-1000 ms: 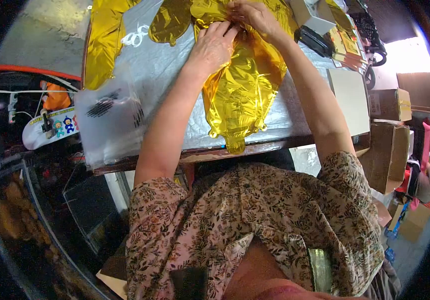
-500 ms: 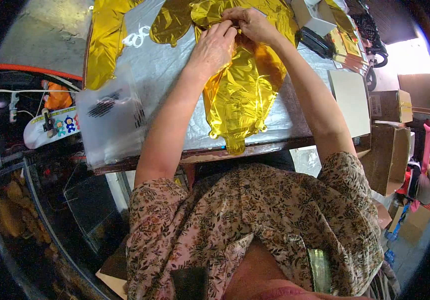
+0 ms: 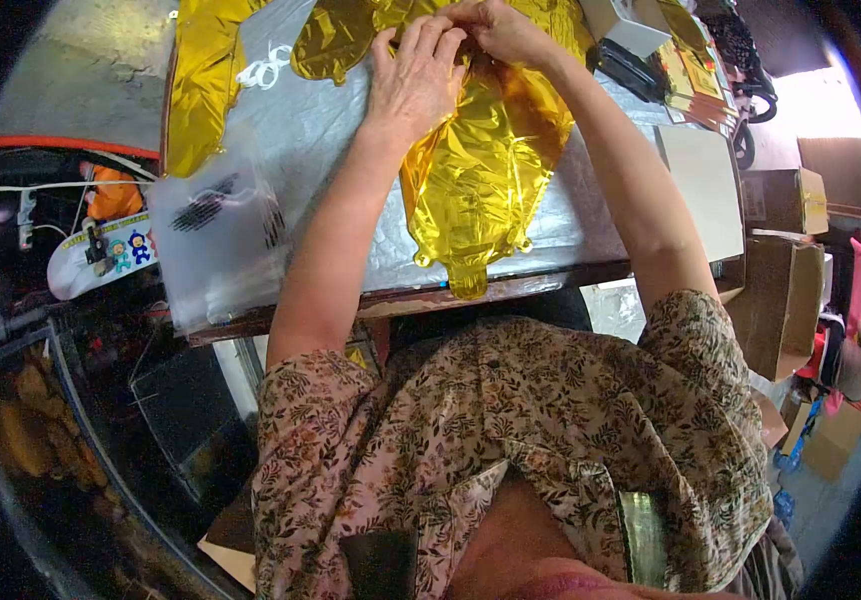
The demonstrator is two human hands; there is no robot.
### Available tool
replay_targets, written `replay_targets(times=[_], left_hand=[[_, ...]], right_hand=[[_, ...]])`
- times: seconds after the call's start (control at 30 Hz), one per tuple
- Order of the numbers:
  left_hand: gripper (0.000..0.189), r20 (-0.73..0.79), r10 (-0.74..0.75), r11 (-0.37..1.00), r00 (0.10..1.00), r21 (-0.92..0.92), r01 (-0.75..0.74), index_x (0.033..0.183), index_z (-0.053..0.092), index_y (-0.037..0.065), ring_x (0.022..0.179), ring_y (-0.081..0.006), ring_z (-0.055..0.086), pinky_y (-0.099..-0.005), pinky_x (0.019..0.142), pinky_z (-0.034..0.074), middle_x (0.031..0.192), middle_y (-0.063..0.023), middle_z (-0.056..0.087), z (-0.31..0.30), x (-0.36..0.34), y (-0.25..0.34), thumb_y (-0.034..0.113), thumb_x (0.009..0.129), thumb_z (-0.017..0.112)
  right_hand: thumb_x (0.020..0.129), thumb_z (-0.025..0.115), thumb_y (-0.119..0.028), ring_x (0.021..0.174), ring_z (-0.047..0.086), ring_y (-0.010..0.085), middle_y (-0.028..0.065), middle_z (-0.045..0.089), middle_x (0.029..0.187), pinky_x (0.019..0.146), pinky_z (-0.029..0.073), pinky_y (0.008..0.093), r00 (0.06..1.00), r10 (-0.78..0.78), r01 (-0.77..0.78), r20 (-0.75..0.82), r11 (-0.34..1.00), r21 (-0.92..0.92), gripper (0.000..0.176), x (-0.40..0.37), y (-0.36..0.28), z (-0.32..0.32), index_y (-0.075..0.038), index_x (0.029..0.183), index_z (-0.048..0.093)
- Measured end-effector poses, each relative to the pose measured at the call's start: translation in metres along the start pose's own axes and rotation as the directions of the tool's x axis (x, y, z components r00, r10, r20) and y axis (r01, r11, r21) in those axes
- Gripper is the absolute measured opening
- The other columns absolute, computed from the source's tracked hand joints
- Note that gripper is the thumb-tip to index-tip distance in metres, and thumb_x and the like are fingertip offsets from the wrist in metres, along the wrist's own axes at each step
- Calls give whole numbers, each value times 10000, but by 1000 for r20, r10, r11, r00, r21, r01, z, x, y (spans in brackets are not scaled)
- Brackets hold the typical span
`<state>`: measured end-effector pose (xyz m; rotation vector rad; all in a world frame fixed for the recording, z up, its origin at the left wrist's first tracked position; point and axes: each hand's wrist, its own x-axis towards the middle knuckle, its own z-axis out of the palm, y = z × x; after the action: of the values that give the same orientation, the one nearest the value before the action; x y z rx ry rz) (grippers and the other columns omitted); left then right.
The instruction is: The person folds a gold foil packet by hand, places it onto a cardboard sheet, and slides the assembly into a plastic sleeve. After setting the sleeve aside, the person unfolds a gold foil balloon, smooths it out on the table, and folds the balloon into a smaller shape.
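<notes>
A flat, shiny gold foil balloon (image 3: 480,190) lies on the silver-covered table (image 3: 320,130), its narrow tab pointing to the near edge. My left hand (image 3: 417,80) rests on the foil's upper part, fingers bent and pressing at it. Close beside it, at the top of the view, my right hand (image 3: 498,30) is closed, its fingertips pinching the foil. Both sets of fingertips nearly meet, and exactly what lies between them is hidden.
More gold foil (image 3: 200,90) lies at the left, near a white ribbon bundle (image 3: 266,66). A clear plastic bag (image 3: 220,240) covers the left corner. At right are a white box (image 3: 628,24), a black case (image 3: 628,70), a pale board (image 3: 702,190) and cardboard boxes (image 3: 775,300).
Both hands have shifted slightly up along the foil. My left hand's fingers are more spread and bent, and the whole view has moved a little.
</notes>
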<state>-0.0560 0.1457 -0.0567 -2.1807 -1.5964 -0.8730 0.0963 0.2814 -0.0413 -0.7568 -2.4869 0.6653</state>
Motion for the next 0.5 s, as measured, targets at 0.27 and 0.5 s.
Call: replay_targets(times=[0.27,0.5], left_hand=[[328,72,14,996,997,91,-20,1238,649,137,1206,-215,589,-509,1052,352,1265,-48,628,5,-5,-3,295,951,651],[319,86,4,998,996,61,-9,1235,646,125,1211,-235,585,-490,1039,374,1279,-65,615,6,-5,-3,283,958,644]], right_hand=[[973,600,-95,785,705,188,128,776,925,731,569,341,985,34,55,-167,864,501,266,-21,7,-24,8,1179,734],[880,794,-204,754,720,235,168,770,898,719,558,383,935,292,-266,-202,953,143,253,-20,15,-13,-16,1046,770]])
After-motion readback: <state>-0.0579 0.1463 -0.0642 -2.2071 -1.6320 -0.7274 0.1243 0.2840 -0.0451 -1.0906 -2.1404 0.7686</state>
